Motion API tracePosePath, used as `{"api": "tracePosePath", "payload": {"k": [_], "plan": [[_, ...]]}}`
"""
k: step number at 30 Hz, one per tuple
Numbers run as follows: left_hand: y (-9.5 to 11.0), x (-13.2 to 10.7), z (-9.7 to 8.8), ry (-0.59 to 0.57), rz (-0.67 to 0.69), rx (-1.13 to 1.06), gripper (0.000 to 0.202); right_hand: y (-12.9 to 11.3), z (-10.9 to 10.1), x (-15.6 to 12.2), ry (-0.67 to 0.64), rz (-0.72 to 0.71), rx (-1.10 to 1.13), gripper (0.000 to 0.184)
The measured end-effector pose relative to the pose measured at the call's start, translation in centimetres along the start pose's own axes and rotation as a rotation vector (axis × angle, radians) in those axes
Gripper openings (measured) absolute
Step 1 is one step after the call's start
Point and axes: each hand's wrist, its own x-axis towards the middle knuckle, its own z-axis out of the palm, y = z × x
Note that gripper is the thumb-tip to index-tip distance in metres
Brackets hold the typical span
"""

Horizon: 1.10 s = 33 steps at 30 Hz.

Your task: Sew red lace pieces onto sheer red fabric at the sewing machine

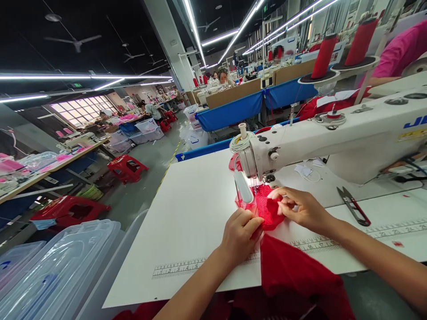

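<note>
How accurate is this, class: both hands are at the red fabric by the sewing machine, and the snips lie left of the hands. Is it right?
Not quite: the left hand and right hand are indeed at the red fabric by the sewing machine, but the snips lie right of them, not left, as the head view shows.

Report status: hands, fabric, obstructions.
Left hand gripping red fabric; right hand fingers pinched at it, hold unclear. Fabric at needle end of sewing machine. No obstruction seen; snips apart, right.
</note>
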Motion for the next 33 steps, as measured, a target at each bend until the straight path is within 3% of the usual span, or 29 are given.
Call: {"api": "tracePosePath", "payload": {"k": [3, 7, 15, 17, 19, 24, 30, 33], "plan": [[0.2, 0.2, 0.0, 0.024, 0.059, 0.009, 0.009, 0.3, -0.4, 0.2, -0.108, -0.102, -0.217, 0.037], [0.2, 0.0, 0.1, 0.006, 0.126, 0.056, 0.011, 0.6, -1.0, 1.1, -0.188, -0.203, -0.452, 0.018], [0.2, -0.1, 0.3, 0.018, 0.006, 0.021, 0.013, -0.2, -0.8, 0.9, -0.406, -0.248, -0.531, 0.029], [0.5, 0.1, 0.3, 0.018, 0.012, 0.025, 0.015, -0.8, -0.1, 0.9, -0.382, -0.205, -0.628, 0.029], [0.8, 0.5, 0.2, 0.020, 0.014, 0.032, 0.016, -0.9, 0.5, 1.2, -0.304, -0.160, -0.734, 0.008], [1.0, 0.8, 0.0, -0.016, 0.013, 0.102, 0.020, 0.2, 1.2, 2.0, -0.204, -0.157, -0.753, 0.018], [0.6, 0.2, 0.8, -0.201, -0.089, 0.345, 0.025, 1.4, 1.7, 1.6, -0.136, -0.151, -0.684, 0.017], [-0.2, 0.6, 0.8, -0.278, -0.150, 0.263, 0.028, 1.4, 1.6, 1.5, -0.155, -0.174, -0.623, 0.019]]}}
